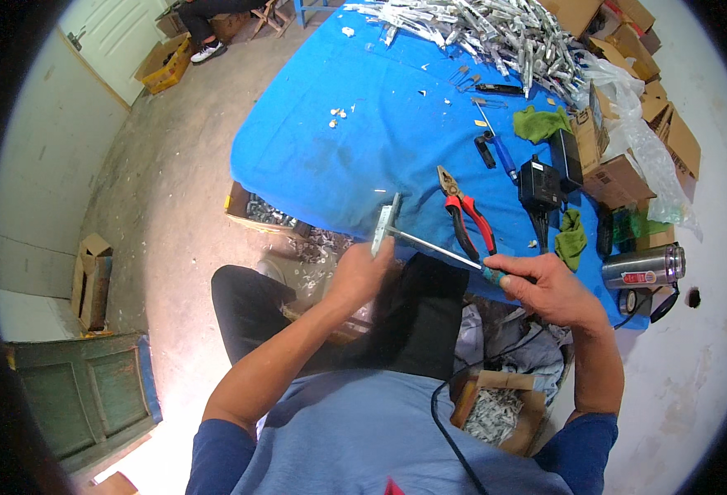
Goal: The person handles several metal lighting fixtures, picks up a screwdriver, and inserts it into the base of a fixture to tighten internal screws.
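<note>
- Bare concrete floor (pixel 165 181) filled the left and centre of the frame; a pale door stood at upper left, with a seated person's legs (pixel 202 21) at the top edge.
- A table under a blue cloth (pixel 363 140) took up the upper middle, its near edge curving toward the person.
- A heap of small metal parts (pixel 495 29) lay along the table's top edge; brown cardboard boxes (pixel 627 157) were stacked at upper right, with clear plastic wrap draped over them.
- A green wooden cabinet (pixel 91 396) sat at lower left, and an open carton (pixel 91 276) just above it.
- A box of metal pieces (pixel 495 412) sat at lower centre right, beside the person's lap.
- A steel flask (pixel 642 266) lay on its side at the table's right edge; a black power adapter (pixel 538 186) and green rags (pixel 541 124) lay above it.
- Red-handled pliers (pixel 462 214) lay on the cloth just above the hands.
- The left hand (pixel 359 272) was closed around the base of a small grey metal bracket (pixel 384 227), held upright at the table's near edge, centre frame.
- The right hand (pixel 545 285) gripped the teal handle of a screwdriver (pixel 442 252), its shaft slanting up-left, tip touching the bracket.
</note>
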`<control>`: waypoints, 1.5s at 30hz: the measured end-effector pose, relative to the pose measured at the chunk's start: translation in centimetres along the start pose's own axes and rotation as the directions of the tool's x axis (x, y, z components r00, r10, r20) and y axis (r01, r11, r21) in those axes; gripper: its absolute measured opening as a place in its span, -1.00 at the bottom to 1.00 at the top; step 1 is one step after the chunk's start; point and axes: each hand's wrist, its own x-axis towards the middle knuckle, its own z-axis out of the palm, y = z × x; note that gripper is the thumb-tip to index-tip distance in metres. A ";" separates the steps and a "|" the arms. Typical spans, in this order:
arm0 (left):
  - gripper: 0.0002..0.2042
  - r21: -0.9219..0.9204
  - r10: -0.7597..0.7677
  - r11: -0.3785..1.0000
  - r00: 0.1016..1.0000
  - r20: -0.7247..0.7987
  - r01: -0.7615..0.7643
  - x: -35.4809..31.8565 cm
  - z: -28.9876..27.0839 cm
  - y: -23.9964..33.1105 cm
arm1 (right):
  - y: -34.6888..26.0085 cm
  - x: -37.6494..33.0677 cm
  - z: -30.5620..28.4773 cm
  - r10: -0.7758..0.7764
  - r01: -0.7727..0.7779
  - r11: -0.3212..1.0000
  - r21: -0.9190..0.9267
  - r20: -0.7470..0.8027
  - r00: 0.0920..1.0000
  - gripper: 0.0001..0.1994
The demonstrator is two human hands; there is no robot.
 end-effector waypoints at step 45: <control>-0.47 -0.063 -0.133 0.988 0.979 0.154 0.144 2.0 -1.8 1.9 | 1.8 1.5 0.4 0.066 -0.064 0.989 0.134 -0.010 0.998 -0.65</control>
